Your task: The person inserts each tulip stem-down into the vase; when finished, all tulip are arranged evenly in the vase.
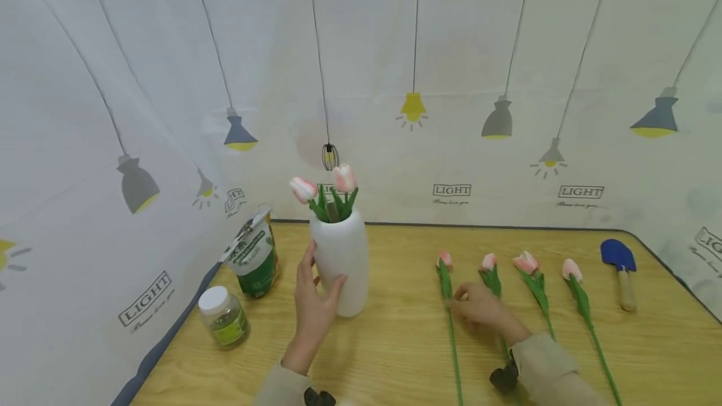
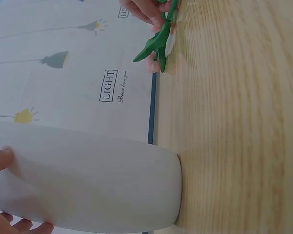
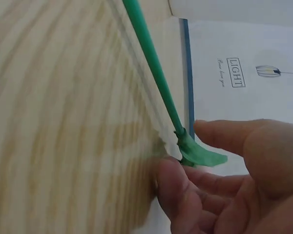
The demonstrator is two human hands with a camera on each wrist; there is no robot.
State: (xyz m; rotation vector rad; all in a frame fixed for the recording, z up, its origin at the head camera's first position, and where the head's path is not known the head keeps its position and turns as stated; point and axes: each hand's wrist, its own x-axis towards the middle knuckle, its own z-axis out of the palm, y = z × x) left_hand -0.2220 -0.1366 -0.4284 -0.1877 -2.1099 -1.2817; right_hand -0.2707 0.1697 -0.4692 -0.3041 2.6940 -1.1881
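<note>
Dark-edged wooden table, left grip round vase, right grip parted at tulip, wood showing between.

"How many tulips are counted?"
"Six: two in the vase, four laid at right."
"What else is counted?"
"One vase; at left, one pouch and one jar; at far right, one shovel."

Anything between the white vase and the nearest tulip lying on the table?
No: the head view shows only bare wooden tabletop between the white vase and that tulip. The right hand is at the tulip.
</note>
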